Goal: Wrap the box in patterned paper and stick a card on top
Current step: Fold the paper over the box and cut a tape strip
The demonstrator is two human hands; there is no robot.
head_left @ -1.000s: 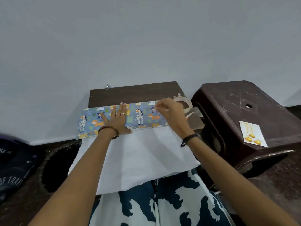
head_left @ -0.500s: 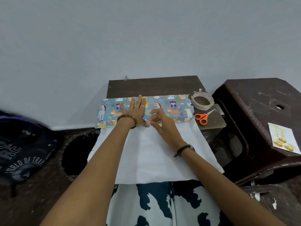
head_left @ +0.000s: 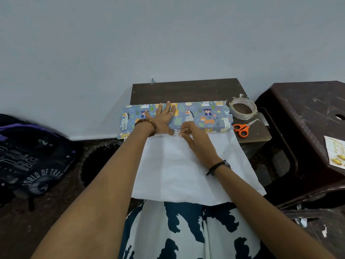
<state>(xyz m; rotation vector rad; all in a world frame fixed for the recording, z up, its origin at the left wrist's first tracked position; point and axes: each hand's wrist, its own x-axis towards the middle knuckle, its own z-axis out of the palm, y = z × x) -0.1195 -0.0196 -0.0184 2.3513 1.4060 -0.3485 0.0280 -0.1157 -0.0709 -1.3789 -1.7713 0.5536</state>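
Note:
The box, covered in blue animal-patterned paper, lies across the small dark wooden table. The paper's white underside spreads from the box over my lap. My left hand presses flat on the box top, fingers straight. With curled fingers, my right hand pinches a small strip of tape at the paper seam on the box's near edge. The strip itself is hard to make out. The card, white with gold ovals, lies on the brown stool at the right.
A roll of clear tape and orange scissors sit on the table's right end. The brown plastic stool stands right of it. A dark backpack and a round black bin are at the left. A wall rises behind.
My right hand came from beside the tape roll down to the box's near edge, and its fingers have curled tighter at the seam. The left hand stayed flat on the box. The camera turned left.

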